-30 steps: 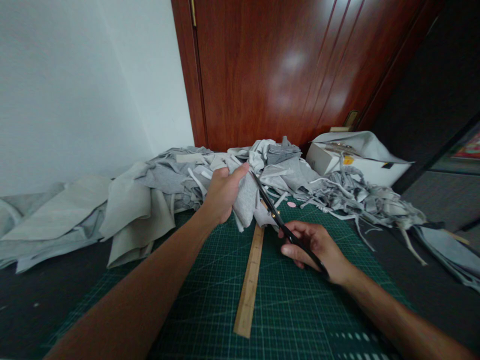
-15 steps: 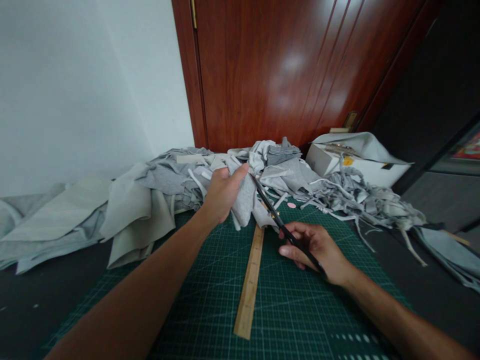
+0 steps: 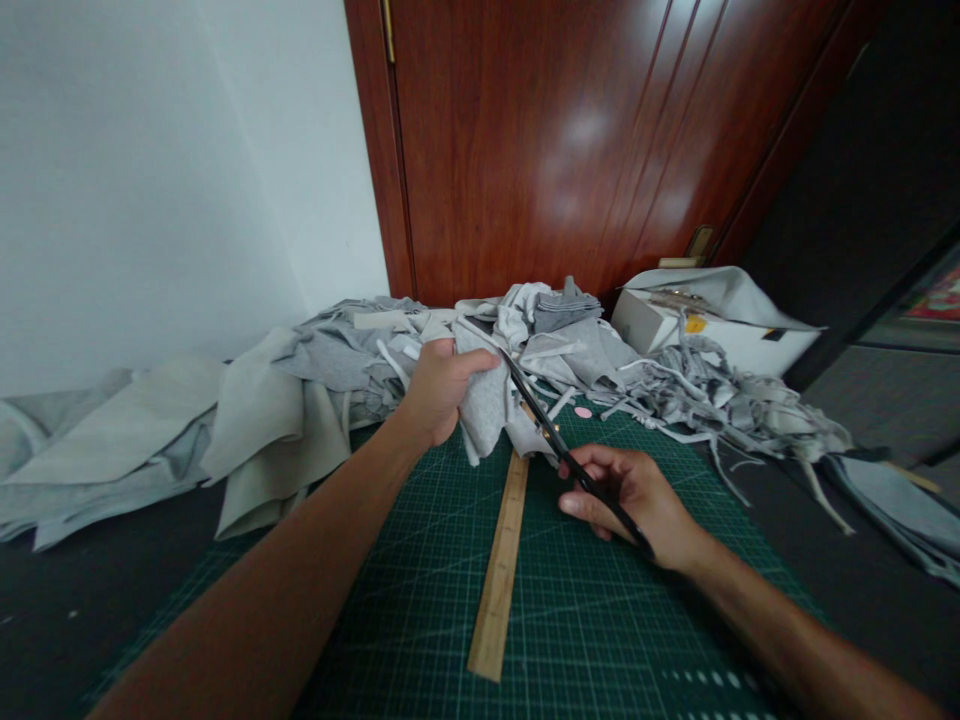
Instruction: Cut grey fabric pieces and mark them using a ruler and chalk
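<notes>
My left hand (image 3: 442, 388) pinches a piece of light grey cloth (image 3: 486, 408) between thumb and fingers, above the far part of the green cutting mat (image 3: 600, 610). Black scissors (image 3: 564, 452) are held in my right hand (image 3: 619, 492), its fingers wrapped around the handles. The scissors point up and to the left, their tips at the edge of the cloth near my left thumb. Beneath the cloth and partly hidden by it, a wooden ruler (image 3: 501, 580) lies on the mat.
Grey fabric pieces (image 3: 330, 350) are heaped along the mat's far edge and to the left. At the right are tangled cloth strips (image 3: 705, 385) and a white box (image 3: 735, 335). A pink disc (image 3: 583, 412) lies near the heap. A brown door (image 3: 540, 150) stands behind.
My left thumb has lowered slightly, and the top of the held cloth is more exposed. My right hand and the scissors have hardly moved.
</notes>
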{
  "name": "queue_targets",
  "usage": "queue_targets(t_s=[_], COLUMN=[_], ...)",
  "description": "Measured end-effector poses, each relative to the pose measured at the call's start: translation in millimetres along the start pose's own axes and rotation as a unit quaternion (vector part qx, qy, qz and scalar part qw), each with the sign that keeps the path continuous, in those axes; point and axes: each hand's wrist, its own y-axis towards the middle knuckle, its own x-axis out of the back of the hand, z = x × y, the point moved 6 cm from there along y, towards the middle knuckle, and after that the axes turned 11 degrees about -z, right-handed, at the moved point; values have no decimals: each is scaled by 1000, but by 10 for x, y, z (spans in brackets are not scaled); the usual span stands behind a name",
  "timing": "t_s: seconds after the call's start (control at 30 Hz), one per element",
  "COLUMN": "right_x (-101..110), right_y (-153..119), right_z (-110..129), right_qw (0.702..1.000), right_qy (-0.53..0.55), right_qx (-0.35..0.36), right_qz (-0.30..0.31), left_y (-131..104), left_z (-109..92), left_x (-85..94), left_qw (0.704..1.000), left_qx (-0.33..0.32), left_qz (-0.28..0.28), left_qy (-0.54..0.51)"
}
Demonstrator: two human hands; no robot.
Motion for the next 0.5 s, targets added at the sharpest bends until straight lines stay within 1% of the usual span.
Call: queue_targets(t_s=[0.33,0.5], right_x=[8,1], right_y=[15,10], right_z=[-21,12], right_qw=[1000,1000], right_qy=[-4,-1], right_qx=[5,1], right_qz=[-3,2], left_y=[-24,-29], left_z=[43,34], left_x=[-4,-3], left_qw=[999,999], left_qx=[13,12], left_qz=[20,22], left_qy=[43,44])
